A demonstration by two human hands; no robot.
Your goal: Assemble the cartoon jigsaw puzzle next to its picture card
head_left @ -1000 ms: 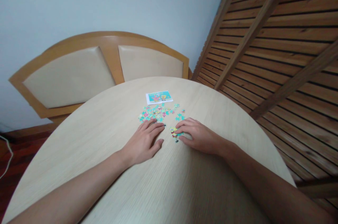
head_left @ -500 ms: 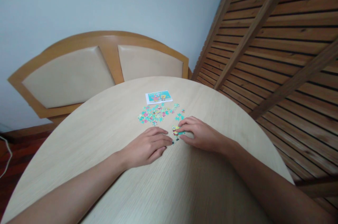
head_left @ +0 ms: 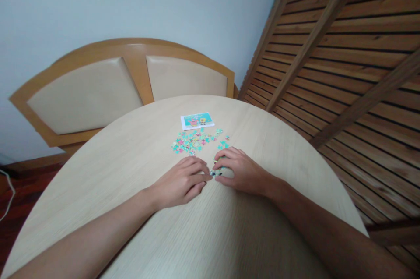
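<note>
A small joined cluster of jigsaw puzzle pieces (head_left: 220,174) lies flat on the table, mostly covered by my right hand (head_left: 243,170). The fingers and thumb of that hand are curled around its left and lower edge. From the left, my left hand (head_left: 187,181) rests low on the tabletop, fingertips pressed on a small dark-and-pale puzzle piece (head_left: 213,174) at the cluster's lower left. The fingertips of both hands nearly meet there. Just beyond them a pile of loose puzzle pieces (head_left: 190,141) is spread out, in turquoise, pink and yellow.
A picture sheet (head_left: 197,120) with two cartoon figures on turquoise lies behind the pile. The round wooden table (head_left: 138,147) fills the foreground. A padded wooden chair back or headboard (head_left: 134,73) stands beyond it, and a slatted wooden screen (head_left: 344,73) leans at right.
My right hand has shifted slightly left, now covering the yellow figure on the cluster. My left hand has edged a little left, and the small piece sits closer to the cluster.
</note>
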